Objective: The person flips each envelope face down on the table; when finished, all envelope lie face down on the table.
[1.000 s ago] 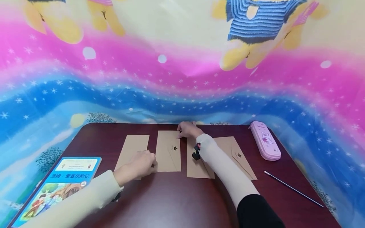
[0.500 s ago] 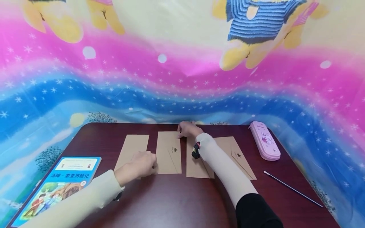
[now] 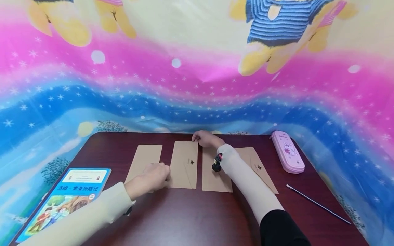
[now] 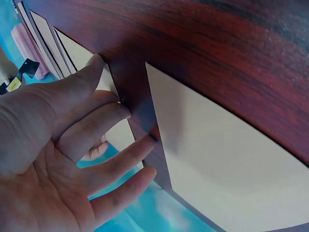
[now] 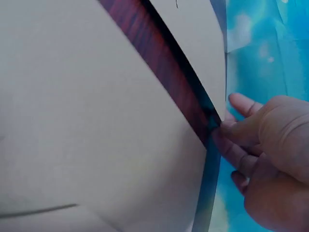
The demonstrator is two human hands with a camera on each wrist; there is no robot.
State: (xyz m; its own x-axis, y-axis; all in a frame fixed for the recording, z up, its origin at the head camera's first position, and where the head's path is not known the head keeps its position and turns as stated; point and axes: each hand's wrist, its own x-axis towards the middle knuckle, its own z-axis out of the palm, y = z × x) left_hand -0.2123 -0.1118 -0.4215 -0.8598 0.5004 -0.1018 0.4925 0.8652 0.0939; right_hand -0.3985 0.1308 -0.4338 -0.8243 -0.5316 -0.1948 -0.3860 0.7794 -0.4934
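Observation:
Four brown paper envelopes lie in a row on the dark red table. My left hand (image 3: pixel 149 179) holds the near left corner of the second envelope (image 3: pixel 184 164), which bears a small black crown. In the left wrist view its thumb (image 4: pixel 91 72) lies at the edge and other fingers spread past it. At the far right corner, my right hand (image 3: pixel 207 139) pinches the same envelope (image 5: pixel 200 38) between thumb and finger. The leftmost envelope (image 3: pixel 144 157) is partly behind my left hand. My right arm covers parts of the third envelope (image 3: pixel 215 182) and the slanted fourth envelope (image 3: pixel 260 171).
A blue-covered book (image 3: pixel 74 191) lies at the left, partly under my left forearm in view. A pink pencil case (image 3: pixel 287 152) is at the back right, with a pencil (image 3: pixel 318 204) nearer me. A printed cloth (image 3: pixel 197 85) hangs behind the table (image 3: pixel 197 218).
The second envelope has shifted a little to the right and its near edge slightly toward me, widening its gap from the leftmost one. My right hand has moved slightly right with it.

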